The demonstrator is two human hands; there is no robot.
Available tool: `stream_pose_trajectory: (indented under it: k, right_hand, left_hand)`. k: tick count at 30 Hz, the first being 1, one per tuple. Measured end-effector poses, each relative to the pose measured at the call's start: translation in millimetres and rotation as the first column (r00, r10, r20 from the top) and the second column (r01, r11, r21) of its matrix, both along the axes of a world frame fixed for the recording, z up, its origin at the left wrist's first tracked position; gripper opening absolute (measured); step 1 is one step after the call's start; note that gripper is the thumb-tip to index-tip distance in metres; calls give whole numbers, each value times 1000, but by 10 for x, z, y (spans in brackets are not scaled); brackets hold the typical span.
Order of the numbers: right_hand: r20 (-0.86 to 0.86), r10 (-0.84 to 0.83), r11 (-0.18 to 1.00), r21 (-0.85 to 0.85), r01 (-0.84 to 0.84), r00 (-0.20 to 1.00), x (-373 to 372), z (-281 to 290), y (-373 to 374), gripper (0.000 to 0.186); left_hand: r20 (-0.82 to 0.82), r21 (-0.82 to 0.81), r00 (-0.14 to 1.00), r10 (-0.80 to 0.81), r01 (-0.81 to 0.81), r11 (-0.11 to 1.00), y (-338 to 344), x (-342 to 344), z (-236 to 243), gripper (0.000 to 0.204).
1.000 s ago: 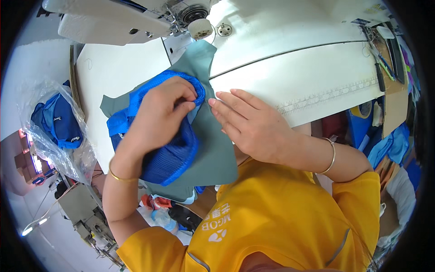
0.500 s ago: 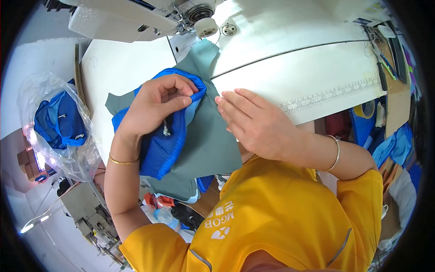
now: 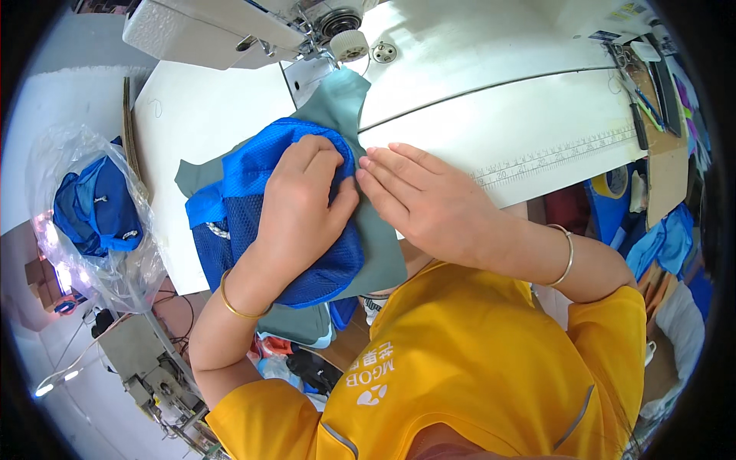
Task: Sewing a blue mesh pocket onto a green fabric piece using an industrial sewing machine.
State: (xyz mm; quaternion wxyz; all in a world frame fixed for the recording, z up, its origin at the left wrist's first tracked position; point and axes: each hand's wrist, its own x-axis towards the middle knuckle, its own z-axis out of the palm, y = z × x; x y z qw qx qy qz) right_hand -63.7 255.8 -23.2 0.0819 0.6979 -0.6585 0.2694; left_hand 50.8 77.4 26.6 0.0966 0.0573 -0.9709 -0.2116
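Note:
A blue mesh bag piece (image 3: 230, 268) with a short cord on its left side lies over a grey-green fabric panel (image 3: 331, 100) on the white sewing table. My left hand (image 3: 303, 203) is on the bag, its fingers curled onto the bag's right edge and its thumb bent. My right hand (image 3: 414, 192) lies with fingers stretched out, fingertips on the grey-green panel just beside that edge. Above the panel is the sewing machine head (image 3: 215, 31), with a white knurled wheel (image 3: 349, 44) near the panel's tip.
A clear plastic bag with blue bags inside (image 3: 96, 207) hangs at the left, above another machine (image 3: 130, 353). Scissors and tools (image 3: 636, 100) lie at the table's right end, beside a printed scale (image 3: 552, 153). Cloth pieces (image 3: 659, 238) are heaped at right.
My left hand has moved right and down since half a second ago, and more of the blue bag's top and mesh shows, lying flatter. My right hand has shifted only slightly.

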Motion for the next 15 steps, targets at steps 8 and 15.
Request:
stream_pose_trajectory:
  k: [8, 15]
  right_hand:
    - [-105, 53, 998, 48, -48, 993, -69, 47, 2, 39]
    - [-12, 106, 988, 112, -104, 994, -328, 95, -184, 40]
  left_hand:
    - [38, 304, 996, 77, -85, 949, -189, 21, 34, 10]
    - [-58, -93, 998, -8, 3, 996, 44, 102, -45, 36]
